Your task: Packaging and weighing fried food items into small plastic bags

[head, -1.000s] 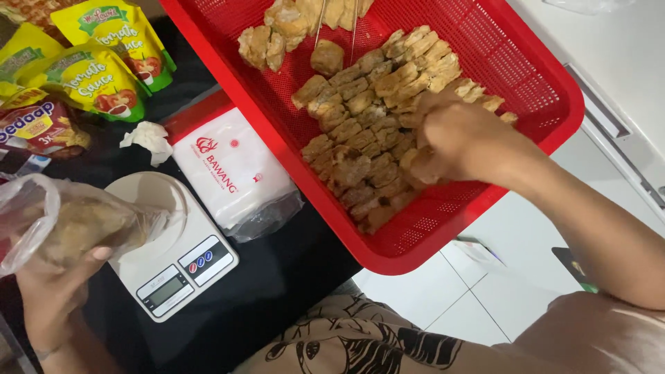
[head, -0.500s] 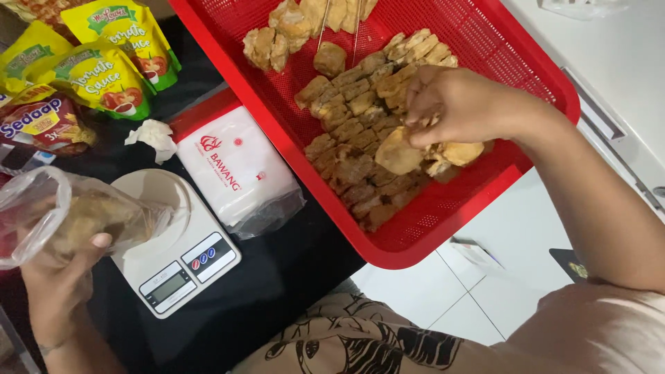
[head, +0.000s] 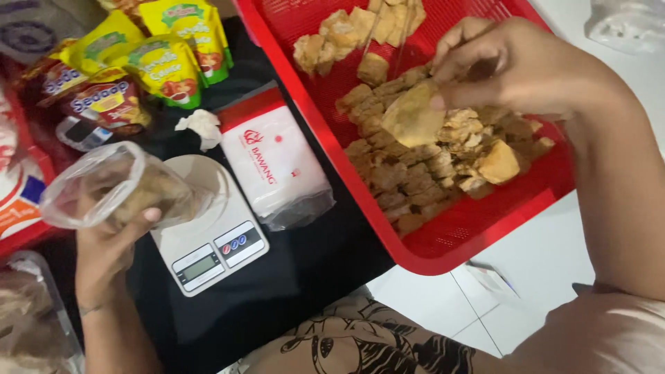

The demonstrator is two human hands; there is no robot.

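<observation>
My right hand (head: pixel 519 66) is over the red mesh tray (head: pixel 443 253) and pinches a fried brown food piece (head: pixel 414 118), with more broken pieces hanging below it. Rows of similar fried pieces (head: pixel 395 173) lie in the tray. My left hand (head: pixel 104 253) holds a clear plastic bag (head: pixel 114 187) with its mouth open; the bag contains some fried pieces. The bag hovers over the left end of a white kitchen scale (head: pixel 208 235).
A white packet with a red top (head: pixel 273 163) lies between scale and tray on the black surface (head: pixel 291 284). Yellow-green sauce pouches (head: pixel 166 62) and a dark red snack packet (head: pixel 104 104) sit at the back left. A crumpled tissue (head: pixel 201 126) lies nearby. White floor tiles (head: pixel 554 256) show at right.
My right hand has lifted a clump of fried pieces up off the tray and holds it higher. The view has shifted so everything sits further right; the bag is held a little higher.
</observation>
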